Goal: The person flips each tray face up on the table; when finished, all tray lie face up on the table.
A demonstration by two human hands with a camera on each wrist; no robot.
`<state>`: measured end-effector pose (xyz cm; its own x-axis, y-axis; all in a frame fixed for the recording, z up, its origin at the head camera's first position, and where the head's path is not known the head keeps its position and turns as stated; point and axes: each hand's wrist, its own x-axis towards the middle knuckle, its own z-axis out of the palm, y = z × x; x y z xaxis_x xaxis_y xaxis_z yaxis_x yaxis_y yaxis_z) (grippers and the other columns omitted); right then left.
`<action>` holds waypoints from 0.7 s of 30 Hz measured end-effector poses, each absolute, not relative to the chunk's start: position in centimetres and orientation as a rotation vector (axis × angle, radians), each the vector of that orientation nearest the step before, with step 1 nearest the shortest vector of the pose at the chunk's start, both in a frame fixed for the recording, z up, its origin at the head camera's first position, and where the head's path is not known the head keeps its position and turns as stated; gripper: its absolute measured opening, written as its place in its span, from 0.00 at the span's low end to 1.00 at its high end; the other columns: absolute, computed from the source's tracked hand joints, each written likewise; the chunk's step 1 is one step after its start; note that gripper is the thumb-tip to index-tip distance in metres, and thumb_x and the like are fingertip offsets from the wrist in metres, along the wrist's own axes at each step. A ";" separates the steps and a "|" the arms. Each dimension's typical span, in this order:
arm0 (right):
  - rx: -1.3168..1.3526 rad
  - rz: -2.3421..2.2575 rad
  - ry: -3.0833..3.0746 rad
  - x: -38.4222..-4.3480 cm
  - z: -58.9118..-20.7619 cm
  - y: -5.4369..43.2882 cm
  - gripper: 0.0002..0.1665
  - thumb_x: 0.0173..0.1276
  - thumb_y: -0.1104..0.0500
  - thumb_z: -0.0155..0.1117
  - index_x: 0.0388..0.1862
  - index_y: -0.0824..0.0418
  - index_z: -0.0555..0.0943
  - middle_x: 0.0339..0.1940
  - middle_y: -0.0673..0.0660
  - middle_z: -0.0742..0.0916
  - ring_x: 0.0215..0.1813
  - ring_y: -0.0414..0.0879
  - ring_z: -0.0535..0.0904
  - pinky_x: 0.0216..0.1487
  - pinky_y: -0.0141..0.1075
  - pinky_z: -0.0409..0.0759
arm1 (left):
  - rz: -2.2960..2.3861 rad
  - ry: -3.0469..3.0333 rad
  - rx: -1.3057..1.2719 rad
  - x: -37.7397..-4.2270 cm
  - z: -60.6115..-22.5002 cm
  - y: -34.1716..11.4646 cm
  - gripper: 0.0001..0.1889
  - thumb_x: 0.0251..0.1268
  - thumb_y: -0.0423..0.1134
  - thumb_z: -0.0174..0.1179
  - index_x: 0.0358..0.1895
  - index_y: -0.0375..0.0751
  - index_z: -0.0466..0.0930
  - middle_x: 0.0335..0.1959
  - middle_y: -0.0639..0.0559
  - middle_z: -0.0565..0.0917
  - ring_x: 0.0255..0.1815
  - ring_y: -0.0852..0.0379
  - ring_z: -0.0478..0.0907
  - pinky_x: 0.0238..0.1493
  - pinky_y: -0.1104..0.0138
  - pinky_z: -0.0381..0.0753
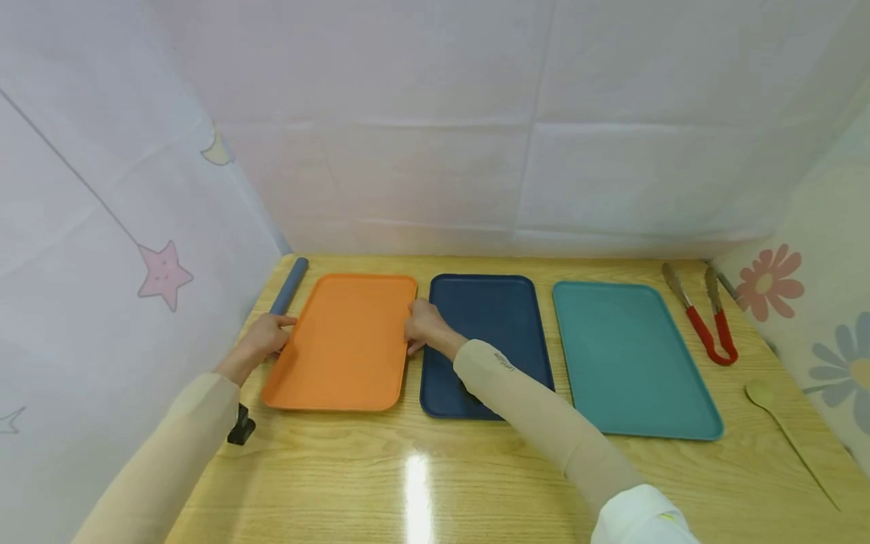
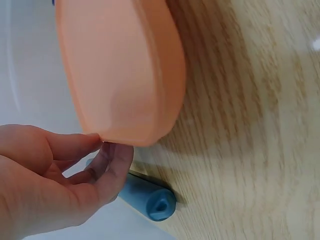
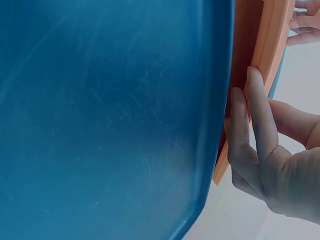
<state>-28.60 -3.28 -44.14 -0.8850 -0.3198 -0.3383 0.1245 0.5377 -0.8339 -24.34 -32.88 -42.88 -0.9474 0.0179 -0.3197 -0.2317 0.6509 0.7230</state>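
An orange tray [image 1: 343, 344] lies at the left of the wooden table, with a hand at each long side. My left hand [image 1: 265, 338] pinches its left rim, thumb on top and fingers curled beneath, as the left wrist view shows. On the opposite side my right hand [image 1: 428, 326] grips the right rim; in the right wrist view its fingers [image 3: 260, 112] lie along the outer wall and the thumb is partly hidden behind. The dark blue tray [image 1: 485, 317] lies beneath my right forearm, which covers part of it. Close to my left hand is a blue-grey cylinder [image 2: 150, 200].
A teal tray [image 1: 632, 355] lies right of the dark blue one. Red-handled tongs [image 1: 707, 329] and a gold-coloured spoon [image 1: 760, 394] lie along the table's right side. Printed cloth [image 1: 421, 151] stands behind the table and at both sides.
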 end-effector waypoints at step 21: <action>-0.492 -0.899 2.581 -28.2 -44.1 -3.6 0.12 0.66 0.74 0.53 0.24 0.67 0.78 0.10 0.55 0.76 0.10 0.44 0.68 0.12 0.30 0.63 | 0.414 3.066 -0.061 -23.8 -44.4 -31.0 0.17 0.65 0.21 0.39 0.49 0.18 0.76 0.43 0.22 0.79 0.30 0.34 0.77 0.27 0.51 0.78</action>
<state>-28.24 -3.56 -44.08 -0.8738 -0.4336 -0.2202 -0.2030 0.7367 -0.6450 -23.77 -30.97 -44.45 -0.9981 -0.0327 -0.0525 -0.0455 0.9635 0.2640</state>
